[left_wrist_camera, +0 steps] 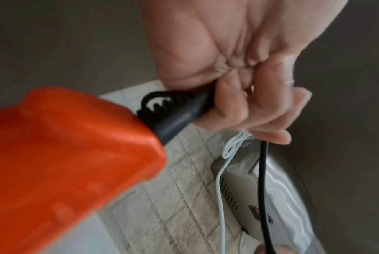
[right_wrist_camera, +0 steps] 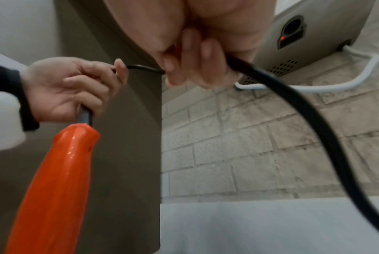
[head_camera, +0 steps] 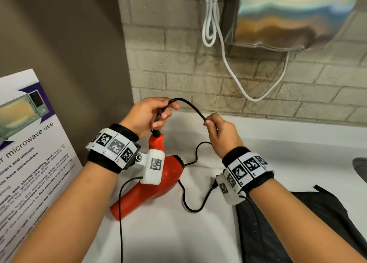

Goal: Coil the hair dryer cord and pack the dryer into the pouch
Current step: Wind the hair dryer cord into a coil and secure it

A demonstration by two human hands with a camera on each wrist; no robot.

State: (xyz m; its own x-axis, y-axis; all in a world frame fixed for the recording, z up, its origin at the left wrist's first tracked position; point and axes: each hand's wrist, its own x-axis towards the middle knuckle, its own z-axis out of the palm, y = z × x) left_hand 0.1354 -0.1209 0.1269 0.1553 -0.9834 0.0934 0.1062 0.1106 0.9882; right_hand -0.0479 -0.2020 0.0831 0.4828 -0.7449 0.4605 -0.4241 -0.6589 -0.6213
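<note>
Red plastic catches the eye first: the hair dryer (head_camera: 156, 185) lies on the white counter (head_camera: 288, 143), nozzle toward the person and handle tilted up toward the brick wall (head_camera: 178, 64). Its black cord (head_camera: 190, 106) leaves the top of the handle through a ribbed strain relief (left_wrist_camera: 175, 113). The left hand (head_camera: 147, 116) has its fingers curled round that strain relief and the first stretch of cord just above the handle, thumb and forefinger pinching the cord where it bends over. From there the cord arches to the right hand (head_camera: 220, 133), which pinches it between thumb and curled fingers, the two hands near each other above the counter. Below the right hand the cord drops and wanders in loose bends across the counter beside the dryer body, so most of it is not yet coiled; where its plug lies I cannot tell. A separate thin black lead runs from the left wrist camera down toward the front edge.

Dark fabric, the pouch (head_camera: 297, 223), lies flat on the counter under the right forearm, well to the right of the dryer, and the dryer is not in it.

On the wall above hangs a steel hand dryer (head_camera: 294, 16) with a white cable (head_camera: 210, 24) looping beneath it. A microwave-use poster (head_camera: 29, 143) leans at the left
</note>
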